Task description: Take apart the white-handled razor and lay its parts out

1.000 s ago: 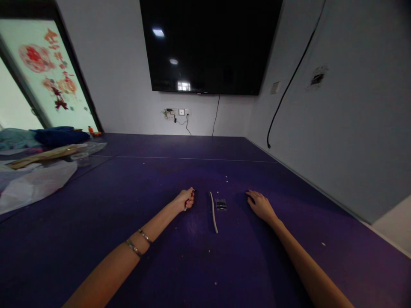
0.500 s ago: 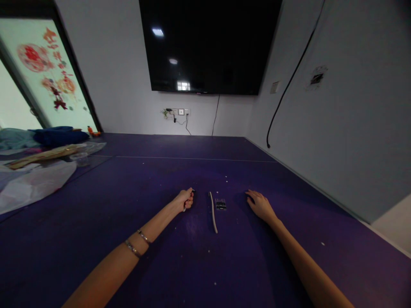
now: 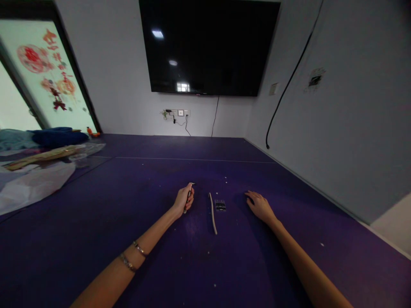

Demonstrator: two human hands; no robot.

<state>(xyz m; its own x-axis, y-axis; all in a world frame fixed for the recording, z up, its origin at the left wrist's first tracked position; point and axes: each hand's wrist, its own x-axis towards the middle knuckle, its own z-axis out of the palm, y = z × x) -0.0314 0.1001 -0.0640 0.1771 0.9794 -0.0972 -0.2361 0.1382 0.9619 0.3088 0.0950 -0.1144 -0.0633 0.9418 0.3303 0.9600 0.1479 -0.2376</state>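
Note:
My left hand [image 3: 184,199] is closed around a slim hand tool [image 3: 189,193] with a dark and silver handle. A short metal tip sticks out to the right above the thumb; its exact kind is too small to make out. To the right of this hand, apart from it, a pale, slightly bent rod or piece of cable [image 3: 212,216] lies lengthwise on the purple surface [image 3: 154,256]. Beside the rod sits a small clear pack [image 3: 220,205] with dark pieces in it. My right hand [image 3: 259,206] rests palm down further right, fingers stretched out, holding nothing.
Plastic bags [image 3: 38,184] and folded blue cloth [image 3: 61,137] lie at the far left. Small white scraps dot the purple surface. A television [image 3: 208,47] hangs on the wall ahead, and a black cable [image 3: 289,81] dangles along the right wall.
My left hand has turned upward, so the tool's handle and metal tip show more, with the tip slightly higher. My right hand has stayed in place.

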